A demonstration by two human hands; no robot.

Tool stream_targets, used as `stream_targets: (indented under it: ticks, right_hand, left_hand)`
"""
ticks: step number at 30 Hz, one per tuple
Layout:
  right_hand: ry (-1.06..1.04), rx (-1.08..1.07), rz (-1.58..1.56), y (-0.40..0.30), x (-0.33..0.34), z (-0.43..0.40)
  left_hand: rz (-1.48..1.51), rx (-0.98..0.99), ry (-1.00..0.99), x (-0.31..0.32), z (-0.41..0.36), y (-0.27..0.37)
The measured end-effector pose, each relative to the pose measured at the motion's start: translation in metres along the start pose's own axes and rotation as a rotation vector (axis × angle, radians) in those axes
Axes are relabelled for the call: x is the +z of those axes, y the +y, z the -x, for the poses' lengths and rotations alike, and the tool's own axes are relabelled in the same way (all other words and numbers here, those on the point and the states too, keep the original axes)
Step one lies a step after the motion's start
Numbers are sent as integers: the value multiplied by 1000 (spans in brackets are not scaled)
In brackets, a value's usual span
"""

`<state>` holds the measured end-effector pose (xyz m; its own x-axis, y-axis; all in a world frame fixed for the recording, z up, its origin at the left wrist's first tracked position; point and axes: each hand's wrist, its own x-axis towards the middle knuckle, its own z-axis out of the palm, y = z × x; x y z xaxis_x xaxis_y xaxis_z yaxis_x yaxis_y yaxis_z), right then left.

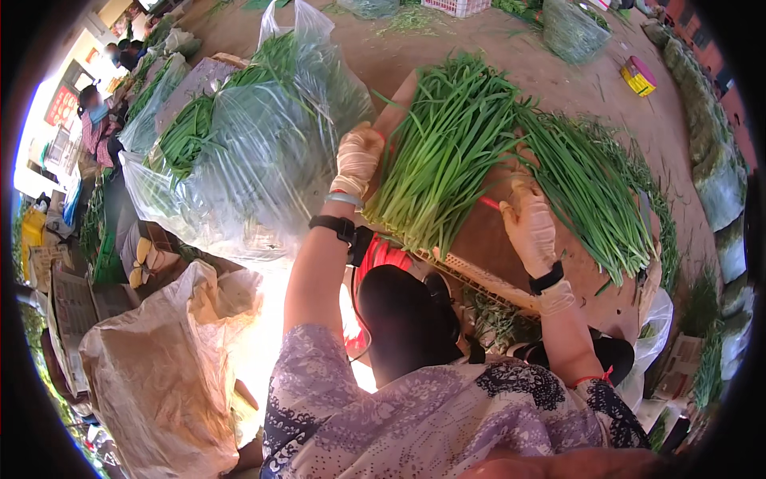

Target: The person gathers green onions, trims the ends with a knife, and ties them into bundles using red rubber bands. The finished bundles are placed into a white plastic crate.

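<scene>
A large bundle of garlic chives (pixel 446 149) lies on a cardboard-topped board in front of me, pale stem ends toward me. My left hand (pixel 359 154), in a thin translucent glove, is at the bundle's left side with its fingers closed on a bit of red tie. On the other side, my right hand (pixel 529 221), gloved as well, pinches a red tie (pixel 489 202) that runs toward the chives. Whether both red pieces join beneath the bundle is hidden. Right of that hand lies a second pile of chives (pixel 589 185), leaves overlapping the first.
Clear plastic bags (pixel 257 149) holding greens stand at the left. Nearer on that side is a crumpled tan sack (pixel 167 371). Red strips (pixel 383 257) lie by my knee. A pink-and-yellow tub (pixel 638 76) sits on the floor ahead. A person (pixel 96 129) is at the far left.
</scene>
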<state>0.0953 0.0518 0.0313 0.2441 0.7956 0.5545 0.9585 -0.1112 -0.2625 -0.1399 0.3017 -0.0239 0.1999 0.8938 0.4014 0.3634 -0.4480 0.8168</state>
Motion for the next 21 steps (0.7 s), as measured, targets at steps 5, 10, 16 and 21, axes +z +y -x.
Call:
stream_targets:
  ticks: [5, 10, 16, 21]
  right_hand:
    - [-217, -540, -334, -63, -42, -43]
    - [-448, -1033, -51, -95, -13, -92]
    - [-494, -1239, 151, -109, 12, -98]
    - [-591, -1196, 200, -112, 17, -100]
  left_hand:
    - [816, -430, 499, -53, 57, 43]
    - [1079, -717, 714, -40, 136, 90]
    - [1628, -698, 430, 47, 167, 64]
    - [1816, -714, 437, 64, 167, 69]
